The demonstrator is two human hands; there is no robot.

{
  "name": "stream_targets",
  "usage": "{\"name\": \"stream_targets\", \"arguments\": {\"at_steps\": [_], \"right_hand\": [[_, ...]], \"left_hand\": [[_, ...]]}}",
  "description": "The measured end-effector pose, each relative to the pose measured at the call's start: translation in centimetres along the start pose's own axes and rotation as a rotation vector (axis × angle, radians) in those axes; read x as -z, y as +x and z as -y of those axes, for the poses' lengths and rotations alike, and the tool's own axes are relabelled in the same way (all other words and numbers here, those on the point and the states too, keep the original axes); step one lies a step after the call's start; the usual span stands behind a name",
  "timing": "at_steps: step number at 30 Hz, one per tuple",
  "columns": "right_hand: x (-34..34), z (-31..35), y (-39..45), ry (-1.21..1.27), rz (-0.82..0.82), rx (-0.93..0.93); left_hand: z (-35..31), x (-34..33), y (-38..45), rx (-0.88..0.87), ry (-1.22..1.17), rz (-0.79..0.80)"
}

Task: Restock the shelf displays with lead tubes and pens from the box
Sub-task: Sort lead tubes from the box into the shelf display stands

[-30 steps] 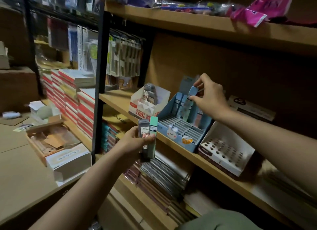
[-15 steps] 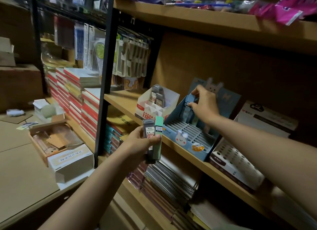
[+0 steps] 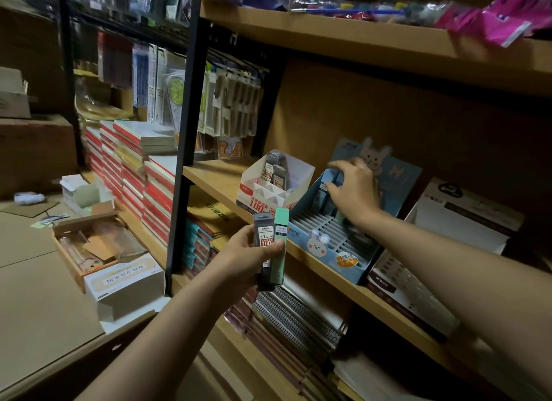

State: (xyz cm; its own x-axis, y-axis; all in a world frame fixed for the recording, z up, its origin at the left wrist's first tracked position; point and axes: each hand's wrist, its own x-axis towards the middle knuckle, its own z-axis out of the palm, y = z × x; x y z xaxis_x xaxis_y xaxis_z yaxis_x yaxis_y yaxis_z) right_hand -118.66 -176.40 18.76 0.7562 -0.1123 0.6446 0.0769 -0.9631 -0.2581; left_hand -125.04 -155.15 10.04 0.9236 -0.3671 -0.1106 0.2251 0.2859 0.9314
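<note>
My left hand (image 3: 249,252) grips two lead tubes upright, side by side: a dark grey lead tube (image 3: 263,242) whose label reads "0.7" above a red "100", and a mint green lead tube (image 3: 280,245) touching it on the right (its small print is too blurred for me to read). Up and to the right of that hand, my right hand (image 3: 354,191) reaches into the blue bunny display box (image 3: 325,245), fingers curled around a blue lead tube (image 3: 330,176) at the back row of its slots. Just left of my right hand stands the white display box (image 3: 263,197), red "100" printed on its front, with two grey tubes (image 3: 273,170) upright inside. Right of my right forearm sits a white pen display tray (image 3: 466,221). Far left of my left hand lies the open cardboard box (image 3: 89,245).
</note>
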Motion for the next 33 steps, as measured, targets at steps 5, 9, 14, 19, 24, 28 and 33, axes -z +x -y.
{"name": "stream_targets", "arguments": {"at_steps": [5, 9, 14, 19, 24, 28, 33], "right_hand": [[2.5, 2.8, -3.5, 0.487, 0.309, -0.057], [3.4, 4.1, -6.7, 0.595, 0.618, -0.152], [4.2, 4.0, -7.6, 0.591, 0.569, -0.247], [7.9, 2.2, -4.3, 0.673, 0.41, -0.297], [10.1, -0.8, -0.1, 0.104, 0.044, -0.042], [8.5, -2.2, 0.3, -0.027, 0.072, 0.041], [6.5, -2.9, -0.1, -0.081, 0.054, 0.072]], "left_hand": [[-0.4, -0.4, -0.5, -0.028, 0.033, 0.061], [-0.5, -1.2, -0.9, -0.018, 0.053, 0.149], [-0.4, -1.6, -1.4, 0.07, -0.071, 0.216], [-0.5, -0.4, -1.4, 0.024, -0.107, 0.093], [-0.2, -0.1, -1.5, -0.027, -0.033, 0.05], [0.3, -0.7, -1.2, -0.036, 0.022, 0.064], [0.7, -1.1, -1.0, -0.063, 0.072, 0.066]]}}
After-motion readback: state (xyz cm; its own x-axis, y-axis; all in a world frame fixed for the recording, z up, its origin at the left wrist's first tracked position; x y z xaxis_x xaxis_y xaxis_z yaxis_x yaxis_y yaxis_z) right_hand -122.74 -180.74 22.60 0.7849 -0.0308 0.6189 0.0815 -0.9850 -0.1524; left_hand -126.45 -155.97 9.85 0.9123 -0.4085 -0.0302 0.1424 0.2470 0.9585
